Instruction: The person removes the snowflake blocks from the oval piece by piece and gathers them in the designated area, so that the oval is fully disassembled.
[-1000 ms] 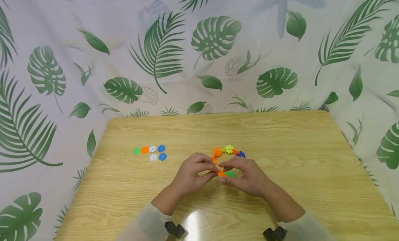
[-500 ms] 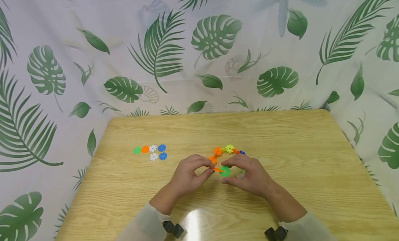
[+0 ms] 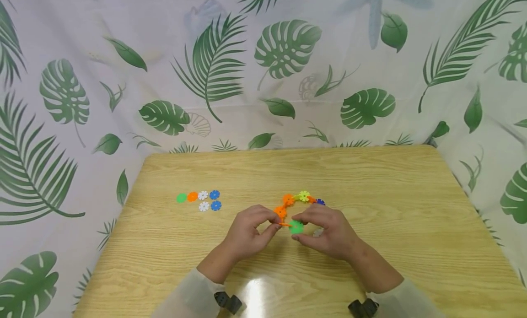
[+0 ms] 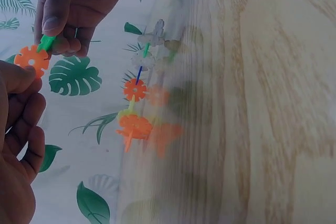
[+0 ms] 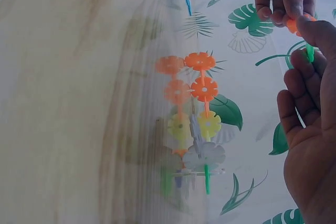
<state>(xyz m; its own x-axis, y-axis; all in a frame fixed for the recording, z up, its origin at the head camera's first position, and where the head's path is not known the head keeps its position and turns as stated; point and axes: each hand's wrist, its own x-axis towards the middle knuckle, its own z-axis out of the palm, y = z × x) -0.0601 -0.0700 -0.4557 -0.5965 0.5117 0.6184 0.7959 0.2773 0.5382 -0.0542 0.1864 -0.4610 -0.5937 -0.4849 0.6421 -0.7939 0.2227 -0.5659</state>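
My left hand (image 3: 249, 231) pinches an orange notched snowflake disc (image 4: 39, 58) between thumb and fingers. In the head view that disc looks nearly edge-on. Facing it, my right hand (image 3: 331, 231) holds a green notched disc (image 3: 296, 227) between thumb and fingertips. The two discs meet edge to edge; how deep the slots engage cannot be made out. Behind the hands, a curved chain of linked discs stands on the table, with orange (image 5: 203, 89), yellow (image 3: 304, 196) and dark blue (image 3: 320, 202) ones. Clear discs (image 5: 207, 155) belong to it too, mostly hidden by my right hand in the head view.
On the left of the wooden table (image 3: 164, 258) lie loose flat discs: green (image 3: 181, 197), orange (image 3: 192, 196), two white (image 3: 203, 195) and two blue (image 3: 214, 194). A leaf-patterned cloth (image 3: 321, 139) hangs around the table's back and sides.
The green disc has shifted left and turned its face toward the head camera. The orange disc has tilted to nearly edge-on. Both hands stay in almost the same place; the chain has not visibly moved.
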